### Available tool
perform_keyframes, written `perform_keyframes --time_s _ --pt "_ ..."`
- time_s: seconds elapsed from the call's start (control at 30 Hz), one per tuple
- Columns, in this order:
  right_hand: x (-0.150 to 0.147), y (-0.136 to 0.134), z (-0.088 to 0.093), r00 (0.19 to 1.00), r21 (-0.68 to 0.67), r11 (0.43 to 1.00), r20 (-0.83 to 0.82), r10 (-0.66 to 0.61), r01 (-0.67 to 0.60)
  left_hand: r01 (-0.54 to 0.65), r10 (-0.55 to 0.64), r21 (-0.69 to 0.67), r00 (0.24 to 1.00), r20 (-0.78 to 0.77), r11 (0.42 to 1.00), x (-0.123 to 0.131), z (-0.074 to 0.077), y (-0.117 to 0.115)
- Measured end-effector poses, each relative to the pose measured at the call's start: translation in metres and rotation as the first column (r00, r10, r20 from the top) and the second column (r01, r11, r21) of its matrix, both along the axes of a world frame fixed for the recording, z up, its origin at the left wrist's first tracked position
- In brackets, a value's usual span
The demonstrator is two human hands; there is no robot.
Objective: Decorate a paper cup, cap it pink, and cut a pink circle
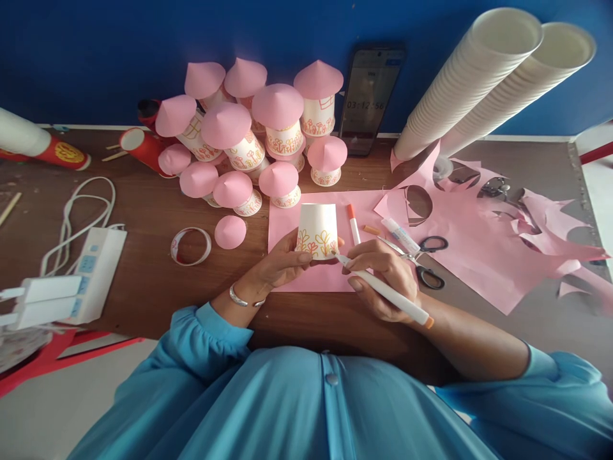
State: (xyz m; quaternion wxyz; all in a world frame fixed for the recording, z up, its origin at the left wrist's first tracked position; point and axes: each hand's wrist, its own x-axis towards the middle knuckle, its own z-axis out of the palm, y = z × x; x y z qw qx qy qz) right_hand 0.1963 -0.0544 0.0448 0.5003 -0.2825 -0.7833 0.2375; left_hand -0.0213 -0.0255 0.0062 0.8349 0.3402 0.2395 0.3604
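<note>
My left hand [288, 260] grips an upside-down white paper cup [317, 220], its fingers around the lower part. Yellow and red flowers are drawn along the cup's lower side. In my right hand [385, 278] is a white marker [395, 297] with an orange end, its tip at the lower right of the drawn flowers. Under the hands lies a pink paper sheet [285, 223]. On it, close to the cup, rest a red-capped marker [353, 223] and a small orange cap [371, 229]. A glue stick [400, 235] and black-handled scissors [430, 260] lie to the right.
Several cups with pink cone roofs [226, 126] stand at the back. A phone [372, 102] leans on the blue wall beside tall cup stacks [472, 80]. Pink paper scraps [483, 246] spread rightward. A tape roll [191, 246] and power strip [98, 275] lie left.
</note>
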Motion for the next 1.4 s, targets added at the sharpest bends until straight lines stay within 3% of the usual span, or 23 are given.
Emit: perform_keyframes --time_s 0.53,0.73,1.4 --pt "-0.0018 -0.0006 -0.0057 1.0 -0.046 0.999 -0.02 0.023 -0.024 -0.055 0.055 -0.017 0.998 -0.04 0.998 0.0011 -0.0021 -0.0006" --pt "-0.0029 -0.0013 -0.0065 0.999 -0.064 0.997 -0.013 0.032 -0.033 -0.01 0.011 0.015 0.999 -0.038 1.0 0.002 0.0011 -0.0023" --pt "-0.004 -0.0053 -0.0042 1.0 0.003 1.0 0.009 0.026 -0.026 -0.05 0.049 -0.008 0.997 -0.057 0.999 0.0003 -0.0007 -0.0011"
